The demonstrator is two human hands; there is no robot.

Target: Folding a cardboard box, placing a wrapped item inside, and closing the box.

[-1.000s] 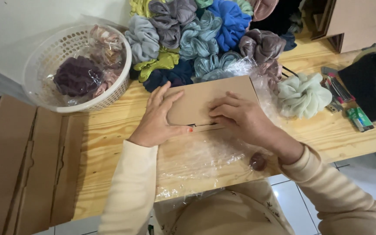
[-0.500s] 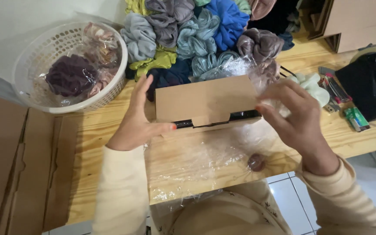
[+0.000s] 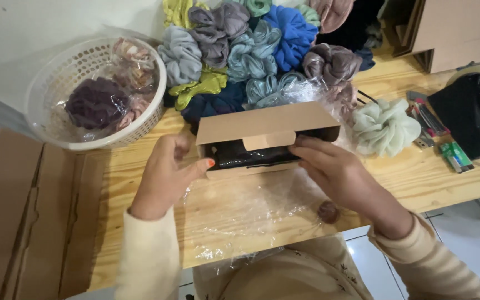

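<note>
A brown cardboard box [image 3: 265, 123] is held just above a wooden table [image 3: 140, 222], its lid partly up. Through the gap a dark, shiny plastic-wrapped item [image 3: 245, 155] shows inside. My left hand [image 3: 165, 175] grips the box's left end, thumb on the front wall. My right hand [image 3: 337, 172] holds the right end, fingers at the front edge under the lid flap. A sheet of clear plastic film [image 3: 251, 208] lies on the table below the box.
A pile of fabric scrunchies [image 3: 251, 50] in several colours lies behind the box. A white basket [image 3: 51, 119] with wrapped scrunchies stands at the left. A pale green scrunchie [image 3: 384, 126], a tape dispenser [image 3: 476, 108] and small tools [image 3: 429, 119] lie at the right. Flat cardboard [image 3: 18, 211] is at far left.
The box, pressed flat on the table a second ago, has been lifted and tilted. Its lid has come up, showing the dark item inside. Both hands moved to its ends.
</note>
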